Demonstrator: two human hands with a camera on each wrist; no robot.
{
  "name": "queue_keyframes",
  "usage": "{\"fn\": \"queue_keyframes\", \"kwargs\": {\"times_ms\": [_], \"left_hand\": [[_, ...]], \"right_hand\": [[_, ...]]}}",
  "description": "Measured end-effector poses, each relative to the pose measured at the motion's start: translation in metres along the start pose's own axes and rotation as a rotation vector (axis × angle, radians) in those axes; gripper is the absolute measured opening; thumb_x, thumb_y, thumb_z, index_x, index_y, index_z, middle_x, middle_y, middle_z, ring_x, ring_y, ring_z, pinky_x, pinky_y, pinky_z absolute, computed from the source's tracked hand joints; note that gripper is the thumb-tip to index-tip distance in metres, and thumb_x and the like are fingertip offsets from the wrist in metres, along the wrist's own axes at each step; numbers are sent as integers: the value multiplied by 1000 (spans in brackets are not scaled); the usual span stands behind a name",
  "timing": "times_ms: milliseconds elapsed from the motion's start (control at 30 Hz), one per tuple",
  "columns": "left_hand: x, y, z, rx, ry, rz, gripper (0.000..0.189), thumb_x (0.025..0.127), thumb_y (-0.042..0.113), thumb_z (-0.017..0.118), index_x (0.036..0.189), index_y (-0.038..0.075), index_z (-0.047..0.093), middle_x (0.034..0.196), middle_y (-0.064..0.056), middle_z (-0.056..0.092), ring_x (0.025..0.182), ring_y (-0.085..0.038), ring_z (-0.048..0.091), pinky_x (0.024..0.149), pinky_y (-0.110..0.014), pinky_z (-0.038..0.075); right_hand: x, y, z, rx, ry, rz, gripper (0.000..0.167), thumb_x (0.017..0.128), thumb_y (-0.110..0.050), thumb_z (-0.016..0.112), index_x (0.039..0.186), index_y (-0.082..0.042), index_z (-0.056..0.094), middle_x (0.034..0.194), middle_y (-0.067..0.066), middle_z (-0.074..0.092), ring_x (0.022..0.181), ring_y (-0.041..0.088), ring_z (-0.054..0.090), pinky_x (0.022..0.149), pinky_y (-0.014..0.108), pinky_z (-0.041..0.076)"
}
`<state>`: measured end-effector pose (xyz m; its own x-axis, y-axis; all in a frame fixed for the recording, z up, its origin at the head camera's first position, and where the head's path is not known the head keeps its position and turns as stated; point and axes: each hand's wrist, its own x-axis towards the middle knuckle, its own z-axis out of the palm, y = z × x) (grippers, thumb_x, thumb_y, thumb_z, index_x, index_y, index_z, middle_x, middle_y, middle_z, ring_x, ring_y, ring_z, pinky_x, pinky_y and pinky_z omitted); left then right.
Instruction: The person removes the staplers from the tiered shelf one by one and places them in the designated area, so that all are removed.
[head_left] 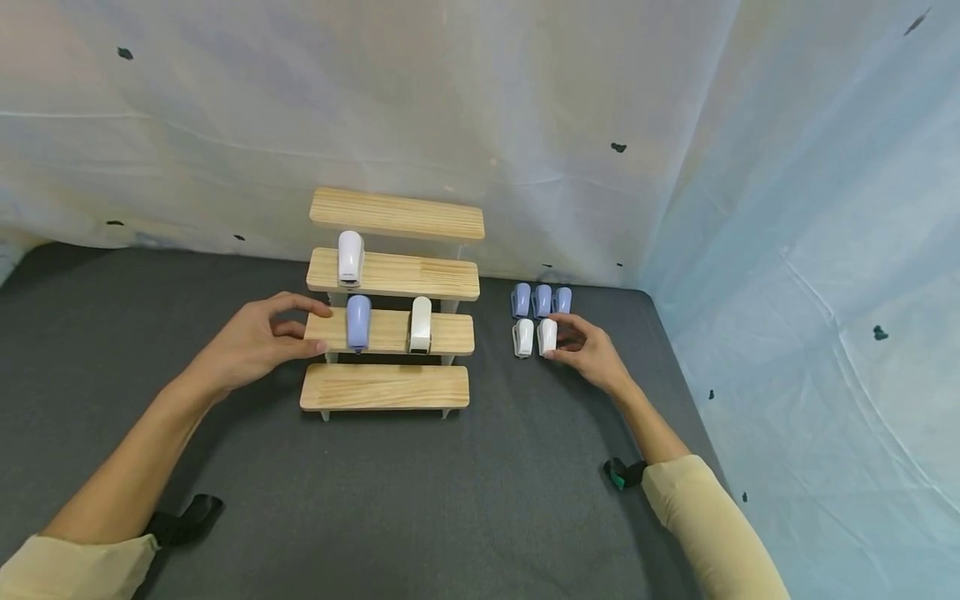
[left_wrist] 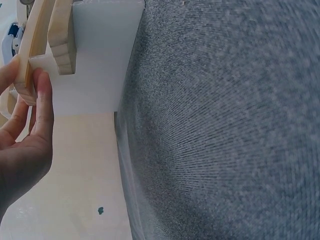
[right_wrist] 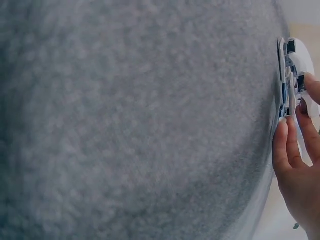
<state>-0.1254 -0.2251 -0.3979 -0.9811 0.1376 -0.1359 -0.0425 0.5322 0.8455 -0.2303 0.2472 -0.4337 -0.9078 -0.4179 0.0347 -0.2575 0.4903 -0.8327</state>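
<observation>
My left hand point(head_left: 251, 340) grips the left end of a wooden board point(head_left: 390, 333) of a stepped display rack, the second board from the bottom. In the left wrist view the thumb lies on one face of that board and the fingers on the other. A blue-purple stapler point(head_left: 358, 322) and a white stapler point(head_left: 421, 324) stand on this board. Another white stapler point(head_left: 350, 258) sits on the board above, near its left end. To the right of the rack, my right hand point(head_left: 588, 354) pinches a small white stapler point(head_left: 547, 337) between thumb and fingers, at the mat.
Beside the pinched stapler is another white stapler point(head_left: 522, 338). Behind these two, three blue-purple staplers point(head_left: 542, 301) line up in a row. The rack's top board point(head_left: 397, 213) and bottom board point(head_left: 385, 387) bear nothing. Pale sheeting point(head_left: 420, 100) hangs behind the dark grey table point(head_left: 390, 508).
</observation>
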Motion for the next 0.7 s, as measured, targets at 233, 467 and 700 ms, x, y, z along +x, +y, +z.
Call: {"fn": "queue_keyframes", "kwargs": {"times_ms": [233,467,700], "left_hand": [[0,0,1,-5,-6,1,54,90,33,76,135,13,54,102,-14,73,92,-29,66,68,-33,42],[0,1,1,2,-1,8,54,90,32,76,135,13,54,103,-12,73,94,-25,68,72,-32,44],[0,2,0,6,-1,14,54,90,32,76,135,12,54,106,-13,72,95,-24,67,73,-32,44]], "right_hand": [[2,9,-1,-53,1,13,58,83,0,79,136,-1,56,131,21,59,103,43,61,80,39,51],[10,40,2,-54,12,14,60,83,-5,82,137,-9,57,130,15,61,98,32,62,73,26,50],[9,40,2,-4,14,38,61,83,-1,80,138,-8,56,130,16,61,98,34,61,73,25,49]]}}
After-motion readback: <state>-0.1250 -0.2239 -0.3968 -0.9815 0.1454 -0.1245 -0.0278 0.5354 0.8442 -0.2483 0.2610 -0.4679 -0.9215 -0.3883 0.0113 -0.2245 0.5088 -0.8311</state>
